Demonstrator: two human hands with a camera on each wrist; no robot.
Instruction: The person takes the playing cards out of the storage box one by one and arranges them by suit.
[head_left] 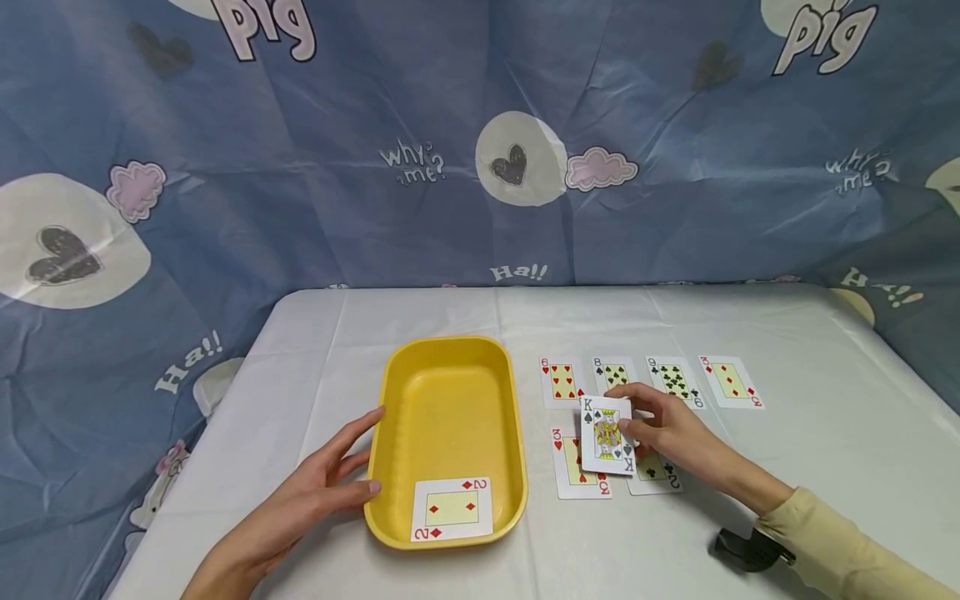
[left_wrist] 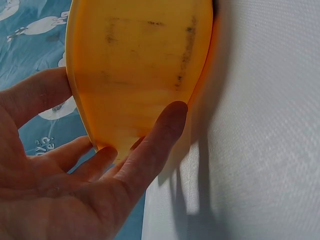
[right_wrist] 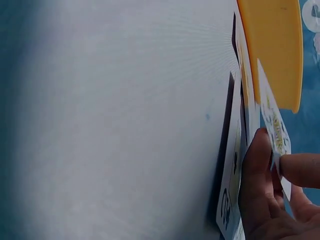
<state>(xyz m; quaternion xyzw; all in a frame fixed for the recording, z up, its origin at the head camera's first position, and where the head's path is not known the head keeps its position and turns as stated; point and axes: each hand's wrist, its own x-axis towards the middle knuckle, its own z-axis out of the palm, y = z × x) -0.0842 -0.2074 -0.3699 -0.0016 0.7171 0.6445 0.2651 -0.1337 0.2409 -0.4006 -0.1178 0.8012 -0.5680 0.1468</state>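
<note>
My right hand [head_left: 671, 429] pinches a king of spades playing card [head_left: 606, 435] between thumb and fingers. In the right wrist view the card [right_wrist: 275, 127] is raised above the table cards. Beneath it, a three of hearts [head_left: 564, 467] and a two of clubs [head_left: 660, 477] are partly covered. My left hand [head_left: 303, 500] rests its spread fingers and thumb against the left side of a yellow tray [head_left: 380, 442]; the left wrist view shows them touching the tray's outer wall [left_wrist: 140, 65]. Inside the tray, near its front, lies a two of diamonds [head_left: 452, 508].
Behind the held card runs a row: six of hearts [head_left: 561, 383], eight of spades [head_left: 615, 375], nine of clubs [head_left: 675, 383], three of diamonds [head_left: 731, 382]. A white cloth [head_left: 817, 400] covers the table. A printed blue curtain [head_left: 420, 225] hangs behind. Something black [head_left: 746, 550] sits by the right cuff.
</note>
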